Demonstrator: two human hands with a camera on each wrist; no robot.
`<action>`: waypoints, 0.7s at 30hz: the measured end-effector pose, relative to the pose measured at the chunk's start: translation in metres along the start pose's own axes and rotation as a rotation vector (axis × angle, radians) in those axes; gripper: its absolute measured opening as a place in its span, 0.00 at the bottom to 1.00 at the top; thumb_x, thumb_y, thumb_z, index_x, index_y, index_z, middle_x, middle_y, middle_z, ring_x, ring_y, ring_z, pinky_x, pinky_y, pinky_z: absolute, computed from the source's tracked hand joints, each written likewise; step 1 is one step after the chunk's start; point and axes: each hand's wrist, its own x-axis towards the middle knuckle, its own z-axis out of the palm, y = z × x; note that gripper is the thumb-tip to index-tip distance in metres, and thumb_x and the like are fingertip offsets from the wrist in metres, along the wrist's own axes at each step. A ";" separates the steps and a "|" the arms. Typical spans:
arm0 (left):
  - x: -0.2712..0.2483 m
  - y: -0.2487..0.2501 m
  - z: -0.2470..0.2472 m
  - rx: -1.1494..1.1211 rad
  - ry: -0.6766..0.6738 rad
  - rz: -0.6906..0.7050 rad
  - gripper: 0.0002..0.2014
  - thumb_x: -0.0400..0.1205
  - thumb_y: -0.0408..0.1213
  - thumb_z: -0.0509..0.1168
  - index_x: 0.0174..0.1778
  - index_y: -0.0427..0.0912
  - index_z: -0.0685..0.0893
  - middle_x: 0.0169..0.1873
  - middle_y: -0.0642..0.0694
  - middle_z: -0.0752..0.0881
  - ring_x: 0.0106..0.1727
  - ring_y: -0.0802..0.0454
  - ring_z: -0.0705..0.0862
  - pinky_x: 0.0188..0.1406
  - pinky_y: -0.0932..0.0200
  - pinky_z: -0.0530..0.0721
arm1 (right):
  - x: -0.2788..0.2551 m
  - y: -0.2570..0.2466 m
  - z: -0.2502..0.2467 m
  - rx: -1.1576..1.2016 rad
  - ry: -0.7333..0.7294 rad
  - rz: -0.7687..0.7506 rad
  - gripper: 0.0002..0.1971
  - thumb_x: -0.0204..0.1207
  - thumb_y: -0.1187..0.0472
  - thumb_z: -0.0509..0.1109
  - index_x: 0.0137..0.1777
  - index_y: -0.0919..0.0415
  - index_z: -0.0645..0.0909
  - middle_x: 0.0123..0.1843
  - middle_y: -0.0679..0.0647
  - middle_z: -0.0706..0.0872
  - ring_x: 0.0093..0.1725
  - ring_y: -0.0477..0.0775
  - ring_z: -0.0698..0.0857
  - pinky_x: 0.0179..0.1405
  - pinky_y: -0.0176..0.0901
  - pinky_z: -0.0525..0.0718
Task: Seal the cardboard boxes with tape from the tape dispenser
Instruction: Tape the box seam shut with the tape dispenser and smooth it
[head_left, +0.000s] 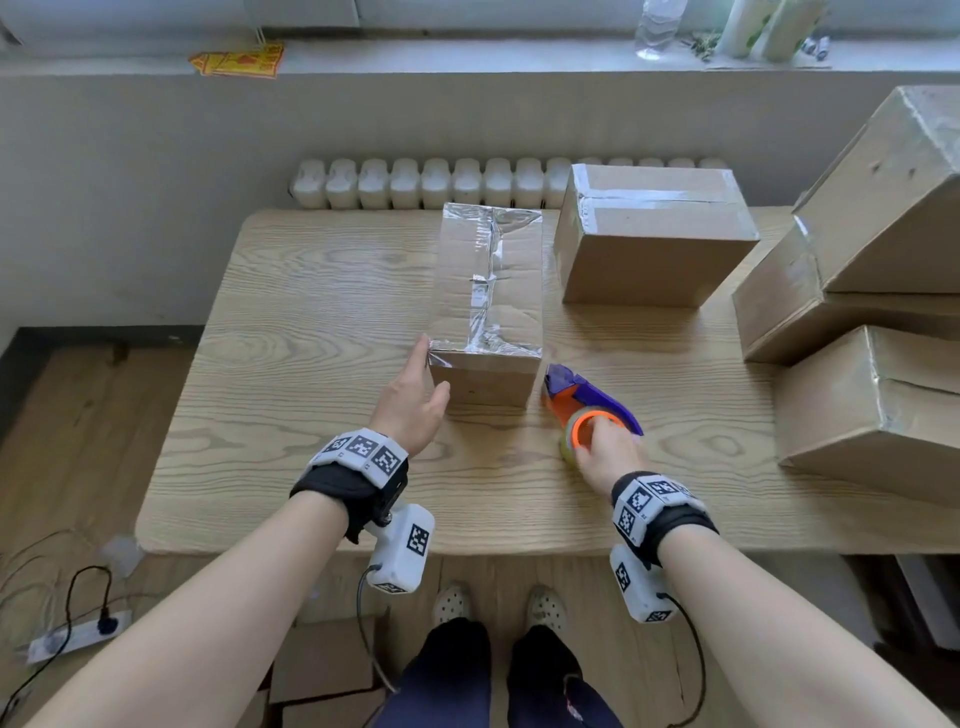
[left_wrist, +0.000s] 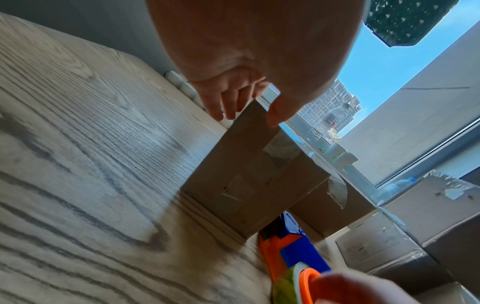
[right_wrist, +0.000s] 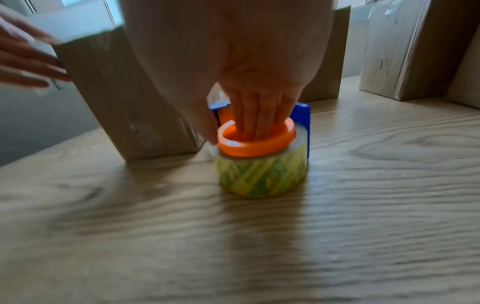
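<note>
Two hands, left grip released beside box, right grip grasping tape dispenser

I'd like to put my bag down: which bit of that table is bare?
The table is bare left of the taped box and along the near edge. The right side is crowded: tape dispenser, second box, stacked boxes.

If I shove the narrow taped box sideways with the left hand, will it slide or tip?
The narrow box lies long and low on the table, so it probably slides. Tape wraps its top, so its flaps likely hold. The left hand touches its near corner, so it may swivel.
</note>
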 end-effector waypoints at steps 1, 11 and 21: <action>-0.001 0.002 -0.001 -0.007 0.007 -0.004 0.33 0.84 0.36 0.58 0.83 0.45 0.49 0.81 0.47 0.61 0.80 0.50 0.63 0.79 0.54 0.62 | -0.002 -0.003 -0.006 0.050 0.111 -0.019 0.17 0.78 0.59 0.63 0.66 0.63 0.73 0.63 0.61 0.82 0.64 0.64 0.79 0.64 0.51 0.71; 0.006 0.008 -0.004 -0.064 0.089 -0.017 0.25 0.84 0.36 0.58 0.78 0.39 0.66 0.57 0.49 0.84 0.58 0.54 0.82 0.66 0.53 0.77 | -0.021 -0.064 -0.046 0.780 0.036 -0.229 0.30 0.79 0.71 0.55 0.82 0.60 0.60 0.81 0.52 0.67 0.80 0.48 0.64 0.75 0.32 0.58; 0.010 0.014 -0.023 0.138 0.134 0.070 0.18 0.83 0.40 0.64 0.67 0.38 0.81 0.58 0.43 0.87 0.59 0.51 0.84 0.59 0.65 0.75 | -0.005 -0.064 -0.036 0.964 0.157 -0.184 0.21 0.79 0.70 0.61 0.72 0.63 0.76 0.71 0.54 0.81 0.71 0.47 0.77 0.76 0.47 0.72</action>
